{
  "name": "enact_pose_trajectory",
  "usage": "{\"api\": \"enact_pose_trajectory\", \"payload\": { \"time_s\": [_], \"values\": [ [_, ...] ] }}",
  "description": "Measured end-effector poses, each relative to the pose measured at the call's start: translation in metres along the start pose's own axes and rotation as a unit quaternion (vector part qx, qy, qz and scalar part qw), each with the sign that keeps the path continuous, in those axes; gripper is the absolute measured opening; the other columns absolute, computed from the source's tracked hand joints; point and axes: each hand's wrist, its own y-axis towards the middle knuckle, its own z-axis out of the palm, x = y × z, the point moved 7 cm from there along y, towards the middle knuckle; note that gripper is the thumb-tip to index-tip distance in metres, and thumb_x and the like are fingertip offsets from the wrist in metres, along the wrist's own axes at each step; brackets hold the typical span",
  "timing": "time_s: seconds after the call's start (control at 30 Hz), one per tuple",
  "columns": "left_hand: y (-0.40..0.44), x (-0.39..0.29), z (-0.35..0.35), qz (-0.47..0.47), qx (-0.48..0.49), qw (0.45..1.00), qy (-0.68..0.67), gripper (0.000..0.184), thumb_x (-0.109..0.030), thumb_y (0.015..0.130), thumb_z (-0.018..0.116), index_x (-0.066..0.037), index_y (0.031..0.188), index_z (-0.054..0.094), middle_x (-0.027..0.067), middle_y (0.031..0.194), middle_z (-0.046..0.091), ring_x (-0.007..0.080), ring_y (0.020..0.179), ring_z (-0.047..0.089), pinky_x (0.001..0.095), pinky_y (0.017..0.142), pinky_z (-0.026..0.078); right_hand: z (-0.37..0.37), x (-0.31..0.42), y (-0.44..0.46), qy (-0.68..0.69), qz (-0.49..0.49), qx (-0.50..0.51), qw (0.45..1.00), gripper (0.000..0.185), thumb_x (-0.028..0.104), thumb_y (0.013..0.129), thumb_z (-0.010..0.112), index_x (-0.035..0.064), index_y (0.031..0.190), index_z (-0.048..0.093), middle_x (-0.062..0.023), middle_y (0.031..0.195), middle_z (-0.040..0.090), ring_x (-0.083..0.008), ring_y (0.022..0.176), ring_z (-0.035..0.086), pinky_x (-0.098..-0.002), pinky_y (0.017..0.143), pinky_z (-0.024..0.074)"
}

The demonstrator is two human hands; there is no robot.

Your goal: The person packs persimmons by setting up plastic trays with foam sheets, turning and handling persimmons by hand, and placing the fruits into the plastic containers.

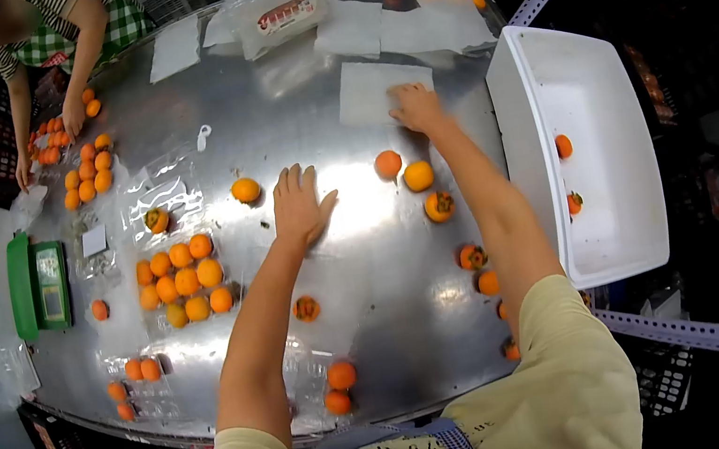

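Note:
My left hand (302,207) rests on the metal table with its fingers spread and nothing in them. Just left of it lies an orange persimmon (245,190). My right hand (416,107) reaches forward, fingers apart, its tips on the right part of a thin white sheet (371,92). Below that hand sit a persimmon (388,165), a yellower persimmon (418,177) and a persimmon with its leafy cap showing (439,205). Another capped persimmon (305,309) is beside my left forearm.
A white foam box (616,248) at the right holds two persimmons. Rows of persimmons (185,280) stand on the left, near a green scale (51,286). More white sheets and a plastic pack (288,22) lie at the far edge. Another person's hands (73,115) touch fruit at the upper left.

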Motion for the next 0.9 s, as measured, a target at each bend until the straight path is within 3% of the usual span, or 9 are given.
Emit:
{"api": "enact_pose_trajectory", "payload": {
  "time_s": [0.1,0.17,0.23,0.43,0.67,0.77,0.8,0.83,0.9],
  "values": [
    [0.01,-0.001,0.023,0.005,-0.031,0.995,0.093,0.063,-0.047,0.087,0.044,-0.004,0.132,0.037,0.0219,0.137,0.031,0.0364,0.131,0.021,0.0494,0.108,0.014,0.02,0.004,0.043,0.164,-0.081,0.268,0.946,0.026,0.022,0.075,0.063,0.0089,0.098,0.066,-0.0121,0.1,0.064,-0.0287,0.091,0.061,-0.0362,0.081,0.0472],
    [0.013,-0.001,0.022,0.006,-0.033,0.996,0.081,0.061,-0.046,0.084,0.048,-0.005,0.129,0.039,0.0218,0.135,0.034,0.036,0.13,0.023,0.0498,0.107,0.013,-0.012,-0.041,0.087,0.293,0.018,-0.043,0.955,0.023,0.02,0.075,0.061,0.0048,0.092,0.067,-0.0154,0.087,0.064,-0.0286,0.083,0.062,-0.0366,0.076,0.048],
    [0.016,-0.002,0.02,-0.001,-0.018,0.997,0.081,0.062,-0.046,0.084,0.049,-0.005,0.129,0.039,0.0212,0.134,0.034,0.0356,0.13,0.023,0.0494,0.107,0.013,-0.061,-0.078,0.107,0.258,0.094,-0.234,0.933,0.025,0.02,0.076,0.06,0.0038,0.094,0.065,-0.0157,0.09,0.062,-0.0292,0.082,0.061,-0.0372,0.077,0.0478],
    [0.021,-0.001,0.021,-0.001,0.002,0.997,0.081,0.062,-0.045,0.083,0.051,-0.004,0.128,0.04,0.0209,0.134,0.033,0.0365,0.129,0.023,0.0498,0.106,0.014,0.036,-0.117,0.126,-0.075,0.109,-0.106,0.985,0.023,0.018,0.076,0.059,0.0081,0.097,0.064,-0.0132,0.106,0.058,-0.0315,0.085,0.06,-0.0385,0.077,0.0476],
    [0.019,-0.003,0.02,0.004,-0.017,0.997,0.078,0.061,-0.043,0.082,0.053,-0.004,0.127,0.041,0.0205,0.132,0.035,0.0368,0.128,0.024,0.0506,0.105,0.016,0.005,-0.118,0.14,0.19,0.07,0.03,0.979,0.028,0.021,0.07,0.063,0.0085,0.095,0.064,-0.0143,0.097,0.065,-0.0311,0.088,0.062,-0.0355,0.081,0.0475],
    [0.021,-0.004,0.018,0.011,-0.028,0.997,0.077,0.06,-0.043,0.082,0.053,-0.005,0.127,0.041,0.0201,0.131,0.036,0.0368,0.128,0.025,0.0506,0.105,0.017,-0.003,-0.182,0.136,0.38,0.269,-0.177,0.867,0.035,0.026,0.068,0.064,0.0059,0.097,0.064,-0.0157,0.103,0.064,-0.031,0.092,0.062,-0.0341,0.083,0.0473],
    [0.021,-0.005,0.017,0.013,-0.032,0.997,0.074,0.06,-0.043,0.082,0.054,-0.005,0.127,0.042,0.02,0.131,0.036,0.0368,0.128,0.025,0.0506,0.105,0.017,-0.011,-0.194,0.129,0.304,0.317,-0.185,0.879,0.038,0.029,0.068,0.065,0.0047,0.098,0.064,-0.0164,0.104,0.063,-0.031,0.095,0.061,-0.0342,0.083,0.0474],
    [0.02,-0.004,0.016,0.015,-0.035,0.997,0.072,0.06,-0.043,0.082,0.054,-0.005,0.127,0.042,0.0199,0.131,0.036,0.0367,0.128,0.025,0.0505,0.105,0.017,-0.019,-0.205,0.119,0.225,0.363,-0.19,0.884,0.042,0.031,0.068,0.065,0.0035,0.1,0.063,-0.0171,0.106,0.063,-0.0311,0.097,0.061,-0.0342,0.083,0.0474],
    [0.019,-0.003,0.016,0.01,-0.032,0.997,0.074,0.06,-0.042,0.081,0.054,-0.005,0.127,0.042,0.0199,0.131,0.036,0.0366,0.127,0.026,0.0506,0.104,0.018,0.004,-0.217,0.106,0.095,0.381,-0.023,0.92,0.05,0.036,0.069,0.066,0.0011,0.104,0.061,-0.0194,0.108,0.061,-0.0321,0.098,0.06,-0.036,0.083,0.047]
  ]
}}
